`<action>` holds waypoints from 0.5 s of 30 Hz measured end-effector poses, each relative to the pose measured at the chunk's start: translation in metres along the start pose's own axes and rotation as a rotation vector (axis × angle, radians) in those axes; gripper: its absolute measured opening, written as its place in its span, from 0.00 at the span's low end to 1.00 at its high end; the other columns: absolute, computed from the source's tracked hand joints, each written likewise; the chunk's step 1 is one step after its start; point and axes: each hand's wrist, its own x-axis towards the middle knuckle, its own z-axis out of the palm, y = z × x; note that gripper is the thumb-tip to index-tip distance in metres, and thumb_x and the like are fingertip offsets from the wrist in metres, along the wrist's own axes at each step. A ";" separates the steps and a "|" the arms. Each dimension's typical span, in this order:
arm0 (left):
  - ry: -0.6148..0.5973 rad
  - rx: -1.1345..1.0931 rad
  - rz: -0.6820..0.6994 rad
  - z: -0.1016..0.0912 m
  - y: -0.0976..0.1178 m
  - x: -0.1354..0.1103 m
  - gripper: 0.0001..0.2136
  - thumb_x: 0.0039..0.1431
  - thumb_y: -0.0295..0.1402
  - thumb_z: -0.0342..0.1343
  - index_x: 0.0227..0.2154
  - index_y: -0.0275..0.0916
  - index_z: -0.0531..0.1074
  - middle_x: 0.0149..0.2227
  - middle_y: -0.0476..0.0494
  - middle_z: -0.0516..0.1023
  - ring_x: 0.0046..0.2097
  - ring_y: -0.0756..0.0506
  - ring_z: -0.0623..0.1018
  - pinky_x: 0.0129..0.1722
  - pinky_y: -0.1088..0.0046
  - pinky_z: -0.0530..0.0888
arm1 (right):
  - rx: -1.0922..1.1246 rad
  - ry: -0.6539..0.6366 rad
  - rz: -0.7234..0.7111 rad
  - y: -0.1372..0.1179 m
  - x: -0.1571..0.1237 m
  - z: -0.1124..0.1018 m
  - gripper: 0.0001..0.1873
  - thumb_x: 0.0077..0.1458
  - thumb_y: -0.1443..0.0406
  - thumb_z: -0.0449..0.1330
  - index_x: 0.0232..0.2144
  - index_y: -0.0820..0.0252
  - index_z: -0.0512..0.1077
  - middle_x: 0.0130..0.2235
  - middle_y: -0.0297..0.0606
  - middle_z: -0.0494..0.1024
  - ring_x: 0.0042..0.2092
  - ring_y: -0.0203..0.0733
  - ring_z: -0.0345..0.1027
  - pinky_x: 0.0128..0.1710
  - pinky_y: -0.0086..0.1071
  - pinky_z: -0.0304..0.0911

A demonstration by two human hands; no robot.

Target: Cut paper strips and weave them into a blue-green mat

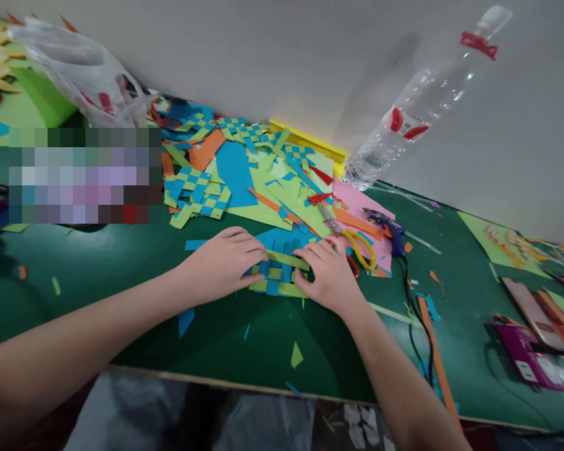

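Note:
A small woven mat of blue and green paper strips (273,286) lies on the table in front of me, its blue strips fanning out at the far side. A loose green paper strip (284,258) runs across the weave between my two hands. At its left end, the fingertips of my left hand (220,263) hold it, with the thumb on the mat's left edge. The curled fingers of my right hand (326,272) hold the strip's right end, the thumb pressing near the mat's right edge. What lies under the fingertips is hidden.
Yellow-handled scissors (360,247) and a blue glue gun (393,237) with a black cord lie to the right. Behind are finished woven pieces (190,188) and paper scraps. A plastic bottle (404,122) leans at the wall. A phone (533,313) and purple box (521,354) sit far right.

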 end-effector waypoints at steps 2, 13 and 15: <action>-0.008 0.010 0.001 0.000 0.000 0.000 0.11 0.60 0.39 0.57 0.41 0.39 0.74 0.45 0.45 0.78 0.48 0.43 0.75 0.54 0.62 0.64 | -0.005 0.001 -0.002 0.000 0.000 -0.001 0.10 0.57 0.64 0.54 0.40 0.60 0.72 0.38 0.39 0.77 0.42 0.45 0.65 0.56 0.45 0.47; -0.030 0.020 -0.012 0.000 0.001 0.000 0.12 0.60 0.40 0.56 0.42 0.40 0.73 0.47 0.45 0.77 0.50 0.42 0.73 0.53 0.62 0.64 | 0.104 0.034 0.041 -0.001 0.000 0.000 0.05 0.56 0.65 0.55 0.36 0.59 0.67 0.36 0.38 0.75 0.41 0.44 0.66 0.55 0.46 0.50; -0.034 0.014 -0.015 -0.001 0.002 0.001 0.12 0.60 0.40 0.56 0.43 0.40 0.73 0.46 0.45 0.77 0.50 0.42 0.73 0.53 0.62 0.64 | 0.212 0.055 0.084 -0.003 0.000 -0.001 0.09 0.56 0.64 0.56 0.40 0.59 0.67 0.36 0.38 0.75 0.41 0.44 0.68 0.54 0.46 0.52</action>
